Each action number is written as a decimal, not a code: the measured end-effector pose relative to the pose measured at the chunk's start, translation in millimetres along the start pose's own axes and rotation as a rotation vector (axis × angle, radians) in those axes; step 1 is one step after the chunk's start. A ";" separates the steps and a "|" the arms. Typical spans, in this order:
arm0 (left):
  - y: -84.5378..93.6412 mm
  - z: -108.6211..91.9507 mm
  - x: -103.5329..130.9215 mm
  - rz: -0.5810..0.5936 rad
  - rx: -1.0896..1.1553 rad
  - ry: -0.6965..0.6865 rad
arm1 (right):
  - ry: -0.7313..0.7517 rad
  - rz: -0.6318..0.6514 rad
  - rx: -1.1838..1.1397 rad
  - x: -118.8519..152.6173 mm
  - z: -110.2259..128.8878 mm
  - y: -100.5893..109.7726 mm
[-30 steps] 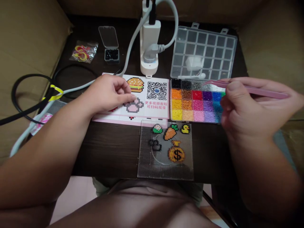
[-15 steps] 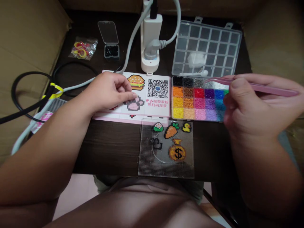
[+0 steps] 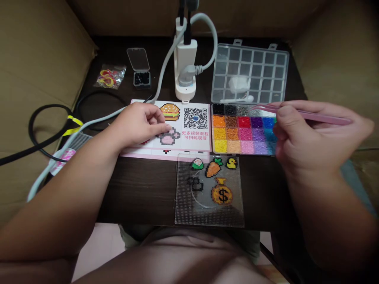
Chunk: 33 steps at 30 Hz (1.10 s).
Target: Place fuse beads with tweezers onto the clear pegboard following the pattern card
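My right hand (image 3: 308,138) is closed around pink tweezers (image 3: 319,115). Their tips hover at the grey bead compartments in the top row of the bead box (image 3: 233,154); whether a bead sits between them is too small to see. On the pattern sheet (image 3: 177,144) rests my left hand (image 3: 145,124), loosely curled and holding nothing, its thumb apart from the fingers at the pink paw picture (image 3: 167,138). Nearer to me, the clear pegboard (image 3: 207,217) bears a carrot (image 3: 213,169), a duck (image 3: 231,163), a money bag (image 3: 222,193), a pink-and-green figure (image 3: 197,163) and a partial black-and-grey outline (image 3: 197,184).
Behind the bead box lies its open lid (image 3: 266,71), with a white lump and small scoop on it. A power strip (image 3: 185,92) with cables stands at the back. Leftward are a small box of black pieces (image 3: 142,79), a plastic bag (image 3: 111,77) and looped cables (image 3: 44,148).
The view has tilted, so the scene sits lower in the picture. My right hand and tweezers stay over the grey beads; my left hand stays on the sheet.
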State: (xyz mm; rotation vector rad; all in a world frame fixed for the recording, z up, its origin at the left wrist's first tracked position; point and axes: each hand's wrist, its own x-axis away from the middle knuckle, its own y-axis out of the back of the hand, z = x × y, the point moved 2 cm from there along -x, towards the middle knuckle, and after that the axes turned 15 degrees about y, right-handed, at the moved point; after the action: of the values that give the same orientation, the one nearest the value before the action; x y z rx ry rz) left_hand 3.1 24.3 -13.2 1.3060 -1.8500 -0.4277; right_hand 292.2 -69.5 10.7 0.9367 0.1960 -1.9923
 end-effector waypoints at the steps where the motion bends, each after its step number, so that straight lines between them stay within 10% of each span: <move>1: 0.0 0.7 -0.3 0.001 0.000 -0.003 | 0.024 -0.021 0.014 -0.1 -0.3 0.4; 11: -0.9 6.1 -1.6 0.025 -0.012 -0.044 | -0.142 -0.032 0.124 3.8 -5.1 7.7; 21: 2.7 6.1 -0.4 -0.075 -0.056 -0.119 | -0.814 -0.094 -0.795 -10.8 -16.0 7.3; 33: 4.3 12.7 -5.9 -0.215 0.165 -0.226 | -0.801 -0.167 -0.920 -11.2 -16.6 15.9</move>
State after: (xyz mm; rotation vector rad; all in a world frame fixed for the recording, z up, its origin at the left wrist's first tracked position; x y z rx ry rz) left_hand -8.6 29.1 -20.5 1.6345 -1.9708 -0.5649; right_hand 317.1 -63.6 10.0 -0.4681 0.6619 -1.9399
